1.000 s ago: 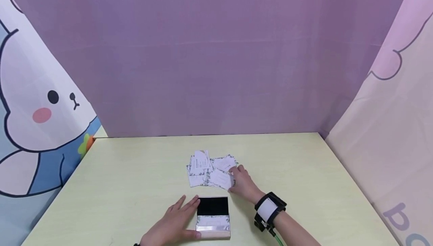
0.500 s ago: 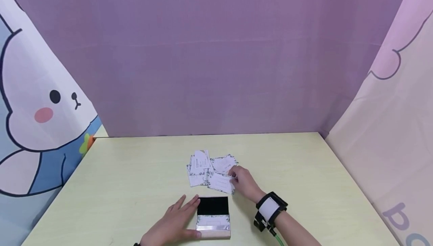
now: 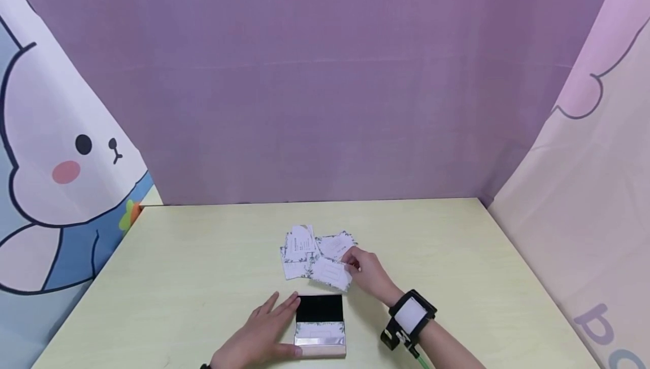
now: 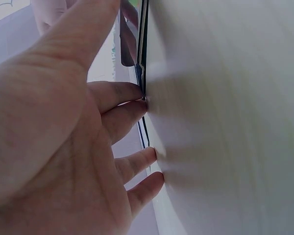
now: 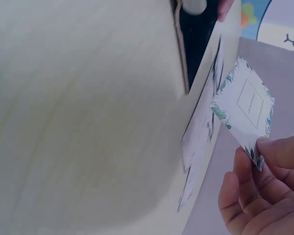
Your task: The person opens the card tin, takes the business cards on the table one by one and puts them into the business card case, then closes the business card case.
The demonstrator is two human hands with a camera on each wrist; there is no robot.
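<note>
My right hand [image 3: 369, 274] pinches a card [image 3: 331, 273] at frame centre; my flat left hand [image 3: 264, 335] steadies the open case [image 3: 320, 324] below.

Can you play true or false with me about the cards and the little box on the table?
1. The right hand pinches a card. True.
2. The left hand is holding a card. False: it rests flat beside the open box, fingers touching its side.
3. The box is shut. False: it lies open, its dark inside showing.
4. More cards lie in a loose pile on the table beyond the box. True.
5. The table is red. False: pale yellow.
</note>
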